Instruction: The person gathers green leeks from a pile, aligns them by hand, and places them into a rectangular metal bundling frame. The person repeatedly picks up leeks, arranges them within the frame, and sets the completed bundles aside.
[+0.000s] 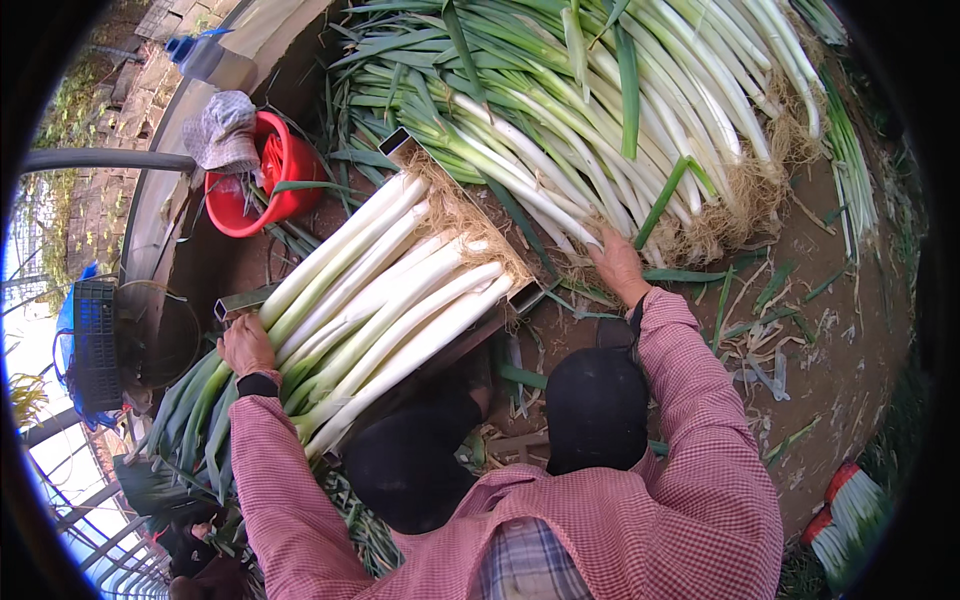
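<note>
Long green onions [390, 277] with white shanks lie side by side across a metal-framed rack [480, 206], roots against its far rail. My left hand [246, 345] is curled over the outermost stalks, where white turns to green; its fingertips are partly hidden. Beyond the rack, a large heap of green onions [570, 142] lies on the ground, roots toward the right. My right hand [619, 266] reaches to the heap's near edge, fingers closed around the root end of one onion stalk [525, 187].
A red bucket [300, 199] holds leaves, with a cloth hat [221, 131] on its rim. Behind it, a plastic bottle [217, 64] sits on a ledge. A dark crate [96, 345] is at left. Loose leaf scraps [772, 360] litter the soil; tied onion bundles [855, 502] lie at lower right.
</note>
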### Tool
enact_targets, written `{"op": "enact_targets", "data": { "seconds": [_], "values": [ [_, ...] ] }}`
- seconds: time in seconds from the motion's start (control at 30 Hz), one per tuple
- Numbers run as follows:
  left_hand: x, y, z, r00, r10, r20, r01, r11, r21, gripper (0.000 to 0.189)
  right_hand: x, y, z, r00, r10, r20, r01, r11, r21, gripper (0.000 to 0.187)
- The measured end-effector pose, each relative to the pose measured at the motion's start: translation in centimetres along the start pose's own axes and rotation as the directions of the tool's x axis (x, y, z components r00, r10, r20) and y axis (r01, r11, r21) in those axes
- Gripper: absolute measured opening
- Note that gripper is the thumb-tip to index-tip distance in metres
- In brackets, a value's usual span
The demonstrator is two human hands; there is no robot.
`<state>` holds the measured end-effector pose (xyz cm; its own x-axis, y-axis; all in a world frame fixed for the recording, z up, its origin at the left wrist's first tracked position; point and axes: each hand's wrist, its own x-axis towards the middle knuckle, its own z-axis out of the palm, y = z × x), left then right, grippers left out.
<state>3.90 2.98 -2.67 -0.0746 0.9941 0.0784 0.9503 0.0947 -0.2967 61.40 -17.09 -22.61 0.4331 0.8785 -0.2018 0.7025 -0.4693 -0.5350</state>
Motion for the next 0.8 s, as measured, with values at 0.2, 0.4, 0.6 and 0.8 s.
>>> {"op": "enact_targets", "data": {
  "seconds": [0.2, 0.4, 0.6, 0.8],
  "values": [
    [0.0, 0.9, -0.5, 1.000, 0.006, -0.030, -0.008, 0.998, -0.055, 0.047, -0.2, 2.9, 2.7, 0.973, 0.046, 0.224, -0.058, 0.997, 0.044, 0.036],
    [-0.1, -0.5, 0.5, 0.999, 0.001, -0.038, -0.007, 0.987, -0.159, 0.041, -6.6, 0.7, -14.2, 0.855, 0.015, 0.519, -0.354, 0.748, 0.562, 0.037],
    [-1.4, 2.3, -2.2, 0.948, -0.304, -0.096, 0.088, 0.539, -0.838, 0.043, -22.3, -5.3, -28.3, 0.774, 0.164, 0.611, -0.600, 0.498, 0.627, 0.035],
    [-10.9, 12.3, -11.3, 0.995, 0.089, 0.040, 0.035, 0.055, -0.998, 0.043, -32.2, -6.7, -30.2, 0.862, 0.118, 0.493, -0.490, 0.445, 0.750, 0.036]
  ]
}}
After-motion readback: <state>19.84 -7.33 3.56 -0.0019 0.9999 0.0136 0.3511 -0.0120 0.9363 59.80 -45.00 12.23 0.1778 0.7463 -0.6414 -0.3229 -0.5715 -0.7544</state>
